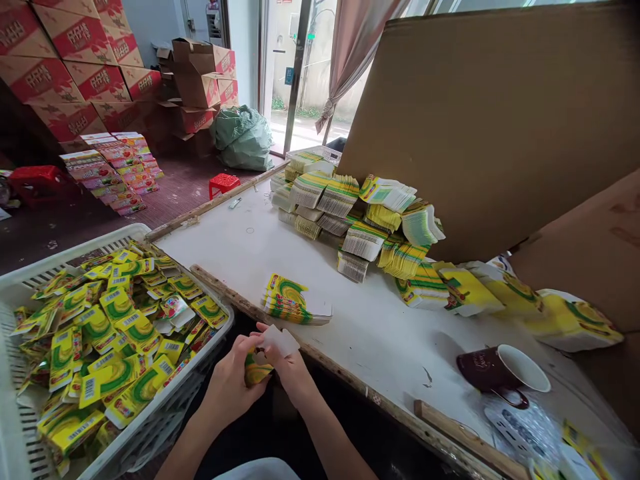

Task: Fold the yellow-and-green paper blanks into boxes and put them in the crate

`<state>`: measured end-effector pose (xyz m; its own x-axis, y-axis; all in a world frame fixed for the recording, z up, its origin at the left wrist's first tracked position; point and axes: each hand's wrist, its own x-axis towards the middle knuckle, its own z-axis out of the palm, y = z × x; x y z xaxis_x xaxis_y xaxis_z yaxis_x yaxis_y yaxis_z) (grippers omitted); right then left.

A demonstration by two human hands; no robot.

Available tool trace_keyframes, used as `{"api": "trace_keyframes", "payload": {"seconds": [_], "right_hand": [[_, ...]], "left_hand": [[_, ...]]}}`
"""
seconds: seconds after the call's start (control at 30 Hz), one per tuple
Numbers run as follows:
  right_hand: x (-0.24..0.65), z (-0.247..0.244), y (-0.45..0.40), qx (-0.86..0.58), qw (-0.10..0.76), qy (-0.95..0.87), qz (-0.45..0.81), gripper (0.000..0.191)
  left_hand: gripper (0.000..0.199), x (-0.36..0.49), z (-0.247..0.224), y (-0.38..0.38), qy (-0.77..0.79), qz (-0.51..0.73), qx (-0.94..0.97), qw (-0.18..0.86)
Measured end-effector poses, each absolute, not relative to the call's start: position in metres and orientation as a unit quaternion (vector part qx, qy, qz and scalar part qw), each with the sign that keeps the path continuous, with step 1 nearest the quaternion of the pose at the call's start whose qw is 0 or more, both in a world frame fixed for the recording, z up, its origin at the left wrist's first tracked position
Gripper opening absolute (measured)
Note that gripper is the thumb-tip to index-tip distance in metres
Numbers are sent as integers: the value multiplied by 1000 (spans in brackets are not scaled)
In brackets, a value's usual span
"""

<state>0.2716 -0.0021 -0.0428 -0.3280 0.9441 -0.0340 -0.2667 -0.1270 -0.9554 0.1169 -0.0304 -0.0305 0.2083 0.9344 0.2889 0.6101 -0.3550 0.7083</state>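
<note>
Both hands meet just off the table's front edge, around one small yellow and green card packet [256, 371] with a white flap [283, 340] standing up. My left hand [234, 372] has its fingers wrapped round the packet's left side. On the flap side, my right hand [291, 373] pinches the packet near the white part. A short stack of yellow and white cards [290, 301] lies on the white table [240, 240] just beyond the hands. To the left, a white plastic basket [227, 320] holds many folded yellow packets [120, 320].
Bundled cards [363, 240] are piled at the table's back, before a large cardboard sheet [480, 127]. A dark mug [483, 368] lies on its side at right, near bubble wrap [530, 427]. Red stool [223, 185] and stacked cartons [80, 80] stand beyond.
</note>
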Motion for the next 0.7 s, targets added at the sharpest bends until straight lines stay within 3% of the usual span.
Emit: {"api": "trace_keyframes", "payload": {"seconds": [0.1,0.2,0.27,0.43,0.7], "right_hand": [[272,-39,-10,-319,446,-602,580,77],[273,-35,-15,-316,389,-726,471,58],[274,-38,-13,-346,386,-737,434,49],[284,-49,-3,-399,433,-696,410,48],[309,-16,8,-357,251,-795,421,43]], "left_hand": [[58,115,-32,-29,516,330,733,295],[75,113,-39,-29,529,348,701,328],[81,111,-44,-29,558,358,689,293],[48,103,-43,-26,587,325,712,209],[55,89,-30,-23,574,303,719,249]]}}
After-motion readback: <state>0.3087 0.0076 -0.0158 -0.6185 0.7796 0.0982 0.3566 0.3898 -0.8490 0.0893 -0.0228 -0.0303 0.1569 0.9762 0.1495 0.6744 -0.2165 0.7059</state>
